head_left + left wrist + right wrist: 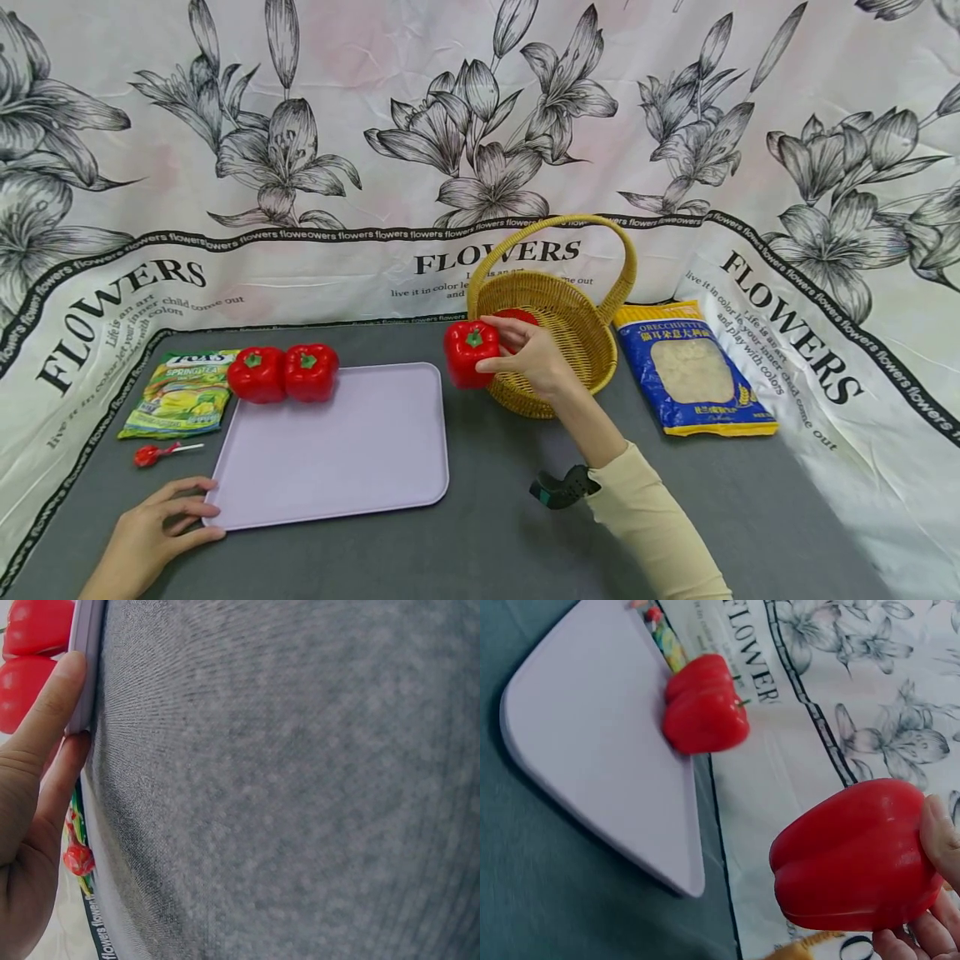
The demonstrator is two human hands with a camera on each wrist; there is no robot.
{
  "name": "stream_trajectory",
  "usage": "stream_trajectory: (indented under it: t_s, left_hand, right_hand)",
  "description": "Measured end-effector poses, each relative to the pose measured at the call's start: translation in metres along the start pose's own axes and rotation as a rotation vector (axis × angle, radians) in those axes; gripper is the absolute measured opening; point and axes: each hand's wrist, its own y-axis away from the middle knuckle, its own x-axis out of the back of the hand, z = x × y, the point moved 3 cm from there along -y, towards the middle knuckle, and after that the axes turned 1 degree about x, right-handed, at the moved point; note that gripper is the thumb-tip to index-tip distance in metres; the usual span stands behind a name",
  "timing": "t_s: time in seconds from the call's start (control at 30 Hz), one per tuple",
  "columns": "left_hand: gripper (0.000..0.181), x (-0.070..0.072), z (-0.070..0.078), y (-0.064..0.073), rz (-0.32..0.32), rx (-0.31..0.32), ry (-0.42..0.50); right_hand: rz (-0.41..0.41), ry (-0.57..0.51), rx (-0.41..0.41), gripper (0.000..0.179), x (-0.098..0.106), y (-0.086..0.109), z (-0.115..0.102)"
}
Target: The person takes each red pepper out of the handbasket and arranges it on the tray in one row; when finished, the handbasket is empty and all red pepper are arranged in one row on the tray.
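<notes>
While, from the head, the right hand [532, 357] pinches a red pepper [471, 354] by the basket [581, 343], glossy skin could slip! Left wrist: left hand [22, 825] pinching the tray [84, 709], one tug might unseat the corner peppers [34, 630]. Right wrist: end-held, that pepper could twist.

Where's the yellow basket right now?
In the head view, the yellow basket stands right of centre, with the pasta bag just to its right and the right hand, holding a red pepper, in front of its left side.
</notes>
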Motion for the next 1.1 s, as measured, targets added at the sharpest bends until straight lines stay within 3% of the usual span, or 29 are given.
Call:
stream_trajectory:
  t_s: [0.5,0.8,1.1]
  left_hand:
    - [0.028,0.0,0.001,-0.001,-0.074,0.111,0.038]
    - [0.029,0.0,0.003,-0.002,-0.058,0.094,0.059]
    - [0.029,0.0,0.002,-0.001,-0.063,0.11,0.036]
  right_hand:
    - [-0.036,-0.06,-0.013,0.055,-0.063,-0.031,0.034]
    - [-0.041,-0.057,-0.057,0.058,-0.08,-0.047,0.059]
    - [-0.067,-0.046,-0.023,0.064,-0.092,-0.06,0.077]
